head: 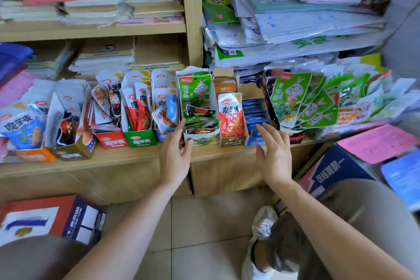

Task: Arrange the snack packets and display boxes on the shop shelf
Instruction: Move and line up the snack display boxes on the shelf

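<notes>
A row of open display boxes full of snack packets lines the wooden shelf point(127, 154). My left hand point(175, 154) is open, its fingers touching the front left side of the green-and-white display box point(201, 138) holding green packets. My right hand point(273, 152) is open too, fingertips at the front of the blue display box point(255, 140) of blue packets. Between them stands a brown display box point(231, 140) with a red-and-white packet point(230, 113) upright in it. Loose green packets point(302, 98) lie heaped to the right.
More boxes stand to the left, among them a red box point(112, 140), a green box point(141, 138) and an orange box point(36, 154). Stationery and paper stacks fill the upper shelves. Cartons point(52, 218) point(334, 168) sit on the tiled floor beside my shoe point(263, 223).
</notes>
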`<action>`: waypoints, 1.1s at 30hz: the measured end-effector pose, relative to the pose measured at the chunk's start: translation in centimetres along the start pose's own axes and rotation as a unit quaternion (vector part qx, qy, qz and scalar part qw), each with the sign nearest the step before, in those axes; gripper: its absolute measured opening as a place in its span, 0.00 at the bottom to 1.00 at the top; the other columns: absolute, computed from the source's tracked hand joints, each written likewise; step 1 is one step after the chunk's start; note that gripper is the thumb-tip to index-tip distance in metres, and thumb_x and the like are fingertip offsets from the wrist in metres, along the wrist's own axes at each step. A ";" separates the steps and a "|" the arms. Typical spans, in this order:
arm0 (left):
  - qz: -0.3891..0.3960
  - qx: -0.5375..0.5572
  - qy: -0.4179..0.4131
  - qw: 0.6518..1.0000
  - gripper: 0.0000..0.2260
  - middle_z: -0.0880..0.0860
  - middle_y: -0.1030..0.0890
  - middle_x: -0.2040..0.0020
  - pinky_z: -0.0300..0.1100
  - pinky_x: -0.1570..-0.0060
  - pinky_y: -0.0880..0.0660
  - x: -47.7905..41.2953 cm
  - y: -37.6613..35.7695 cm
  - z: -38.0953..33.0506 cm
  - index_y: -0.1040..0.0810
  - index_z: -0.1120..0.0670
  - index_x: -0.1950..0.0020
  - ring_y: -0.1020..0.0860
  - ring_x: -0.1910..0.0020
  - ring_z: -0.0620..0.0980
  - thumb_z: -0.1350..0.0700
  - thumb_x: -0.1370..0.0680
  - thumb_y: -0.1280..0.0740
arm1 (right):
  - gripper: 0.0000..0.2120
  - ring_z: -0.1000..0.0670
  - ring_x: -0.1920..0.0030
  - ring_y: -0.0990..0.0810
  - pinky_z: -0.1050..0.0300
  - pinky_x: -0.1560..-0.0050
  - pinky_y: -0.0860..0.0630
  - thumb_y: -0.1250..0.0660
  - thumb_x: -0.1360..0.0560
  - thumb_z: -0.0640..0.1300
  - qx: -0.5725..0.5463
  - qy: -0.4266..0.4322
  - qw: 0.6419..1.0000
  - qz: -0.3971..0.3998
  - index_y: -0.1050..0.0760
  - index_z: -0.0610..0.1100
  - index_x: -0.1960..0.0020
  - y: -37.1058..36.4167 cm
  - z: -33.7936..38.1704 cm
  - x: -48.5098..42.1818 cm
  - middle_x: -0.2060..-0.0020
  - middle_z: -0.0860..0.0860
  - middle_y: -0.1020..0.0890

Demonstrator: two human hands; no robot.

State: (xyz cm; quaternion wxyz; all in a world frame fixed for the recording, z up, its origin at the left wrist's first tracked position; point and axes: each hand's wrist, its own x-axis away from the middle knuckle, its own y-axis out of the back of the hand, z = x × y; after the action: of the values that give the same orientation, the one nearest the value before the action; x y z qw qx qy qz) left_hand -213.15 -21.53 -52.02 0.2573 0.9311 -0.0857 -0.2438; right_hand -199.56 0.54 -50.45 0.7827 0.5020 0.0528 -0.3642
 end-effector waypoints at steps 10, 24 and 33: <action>0.057 0.063 0.055 0.995 0.33 0.46 0.30 0.25 0.40 0.43 0.21 1.5 0.5 -0.2 0.42 0.40 0.20 0.24 0.34 0.46 0.61 0.19 0.33 | 0.35 0.36 0.26 0.47 0.34 0.34 0.36 0.31 0.27 0.41 0.115 0.066 0.977 0.165 0.41 0.54 0.23 -0.9 2.0 1.2 0.20 0.50 0.50; 0.046 0.068 0.114 0.990 0.39 0.46 0.29 0.27 0.49 0.37 0.23 2.7 -0.2 -1.6 0.46 0.42 0.19 0.27 0.33 0.45 0.63 0.22 0.29 | 0.34 0.40 0.22 0.46 0.41 0.30 0.34 0.37 0.28 0.31 0.079 -0.035 0.984 0.156 0.37 0.49 0.24 2.0 -1.0 3.5 0.19 0.55 0.57; 0.049 0.089 0.131 0.986 0.34 0.47 0.26 0.31 0.47 0.36 0.24 2.9 0.8 -2.3 0.37 0.47 0.21 0.24 0.36 0.44 0.65 0.23 0.29 | 0.27 0.38 0.30 0.38 0.41 0.35 0.32 0.35 0.29 0.34 0.095 -0.031 0.983 0.153 0.28 0.49 0.32 1.7 0.0 3.3 0.19 0.47 0.50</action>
State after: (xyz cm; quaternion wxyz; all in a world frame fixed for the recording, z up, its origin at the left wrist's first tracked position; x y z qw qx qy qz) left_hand -209.54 -22.04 -51.03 0.1939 0.9689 -0.1179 -0.0985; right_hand -196.11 -0.78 -50.65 0.7792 0.5645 -0.0840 -0.2590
